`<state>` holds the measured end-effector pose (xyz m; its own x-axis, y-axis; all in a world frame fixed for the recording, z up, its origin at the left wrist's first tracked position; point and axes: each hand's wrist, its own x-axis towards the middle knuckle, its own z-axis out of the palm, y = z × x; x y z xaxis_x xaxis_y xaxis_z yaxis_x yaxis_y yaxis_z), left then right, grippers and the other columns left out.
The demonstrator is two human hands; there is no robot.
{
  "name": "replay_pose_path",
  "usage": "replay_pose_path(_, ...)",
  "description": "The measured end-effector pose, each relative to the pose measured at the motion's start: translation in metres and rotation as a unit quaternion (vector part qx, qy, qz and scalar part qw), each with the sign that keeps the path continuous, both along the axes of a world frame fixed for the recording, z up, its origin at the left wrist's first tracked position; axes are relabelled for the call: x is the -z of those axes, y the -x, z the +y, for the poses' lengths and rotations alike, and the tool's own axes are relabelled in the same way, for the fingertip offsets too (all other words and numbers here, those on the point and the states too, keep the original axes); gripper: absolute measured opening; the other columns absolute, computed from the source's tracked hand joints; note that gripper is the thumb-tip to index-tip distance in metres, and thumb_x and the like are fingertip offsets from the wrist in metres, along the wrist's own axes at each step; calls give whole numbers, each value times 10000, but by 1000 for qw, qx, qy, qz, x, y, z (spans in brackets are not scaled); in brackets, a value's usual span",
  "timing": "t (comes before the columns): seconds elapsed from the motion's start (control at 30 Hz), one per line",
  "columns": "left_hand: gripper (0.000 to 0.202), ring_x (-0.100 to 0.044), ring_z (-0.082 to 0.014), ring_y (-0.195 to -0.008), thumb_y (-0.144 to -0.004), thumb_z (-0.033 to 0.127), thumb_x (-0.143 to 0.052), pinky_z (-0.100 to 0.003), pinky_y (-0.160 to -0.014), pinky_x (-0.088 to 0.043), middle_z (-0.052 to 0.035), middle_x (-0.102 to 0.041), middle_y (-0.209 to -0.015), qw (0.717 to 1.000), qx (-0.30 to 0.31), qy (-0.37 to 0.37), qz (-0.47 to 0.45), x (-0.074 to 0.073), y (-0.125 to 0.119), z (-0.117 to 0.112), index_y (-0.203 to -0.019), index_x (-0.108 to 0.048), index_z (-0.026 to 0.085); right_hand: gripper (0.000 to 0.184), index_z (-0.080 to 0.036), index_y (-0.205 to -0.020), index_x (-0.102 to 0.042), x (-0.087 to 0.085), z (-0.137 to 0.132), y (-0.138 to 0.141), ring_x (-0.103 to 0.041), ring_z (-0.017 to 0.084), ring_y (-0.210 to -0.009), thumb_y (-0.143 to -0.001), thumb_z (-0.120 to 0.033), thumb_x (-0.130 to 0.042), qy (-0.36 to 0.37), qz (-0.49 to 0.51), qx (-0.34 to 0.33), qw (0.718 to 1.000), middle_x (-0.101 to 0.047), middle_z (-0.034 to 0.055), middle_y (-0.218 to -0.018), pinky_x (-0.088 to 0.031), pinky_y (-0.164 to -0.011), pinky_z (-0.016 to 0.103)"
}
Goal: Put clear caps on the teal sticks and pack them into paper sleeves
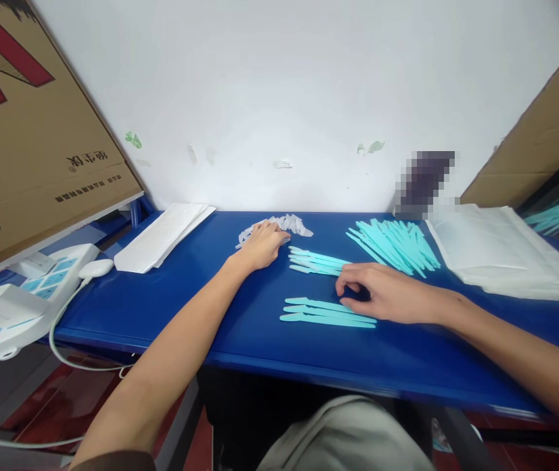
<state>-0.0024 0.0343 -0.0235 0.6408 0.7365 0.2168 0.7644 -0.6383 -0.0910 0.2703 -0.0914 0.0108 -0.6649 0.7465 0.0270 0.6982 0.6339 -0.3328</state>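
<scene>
My left hand (262, 244) reaches into a small pile of translucent plastic caps (299, 226) near the wall. Its fingers are bent together over the pile, and whatever they grip is hidden. My right hand (382, 291) hovers at the turquoise eyebrow razors, its fingers curled and the thumb apart from them, with nothing visible between. One group of razors (316, 260) lies side by side, partly behind that hand. Nearer the front edge, another row of three razors (328, 314) lies partly under the hand. A loose heap of razors (397, 242) is behind it.
White paper sleeves (162, 235) lie at the left, and a stack of white plastic bags (500, 248) at the right. A power strip (58, 281) with a white cable is at the far left. Cardboard boxes (38, 144) flank the blue table (181, 294). A pixelated patch covers something by the wall.
</scene>
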Motion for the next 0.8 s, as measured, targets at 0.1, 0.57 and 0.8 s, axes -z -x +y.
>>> replay_pose_path(0.1, 352, -549, -303, -1036, -1010, 215, -397, -449, -915, -412, -127, -645, -1088, 999, -1, -12, -44, -5, -1, -4, -1143, -722, 207, 210, -230, -914, -645, 0, 0, -2, -557, 186, -735, -912, -425, -567, 10, -10, 7, 1000, -599, 23, -810, -396, -672, 301)
replay_pose_path(0.57, 225, -692, -220, -894, -970, 296, -588, -357, -867, -483, -58, -761, -955, 955, 29, -76, -285, -17, -12, -15, -1079, -753, 191, 201, -208, -860, -705, 1, 3, -12, -576, 225, -696, -907, -347, -569, -50, -94, 35, 994, -577, 48, -600, -317, -589, 295)
replay_pose_path(0.8, 195, -726, -212, -933, -948, 280, -616, -305, -829, -522, -51, -787, -1004, 926, 57, 13, -372, -17, -16, -19, -1049, -762, 199, 167, -200, -778, -628, 0, 5, -9, -497, 148, -516, -894, -162, -514, -71, -157, 31, 985, -623, 30, -656, -251, -528, 296)
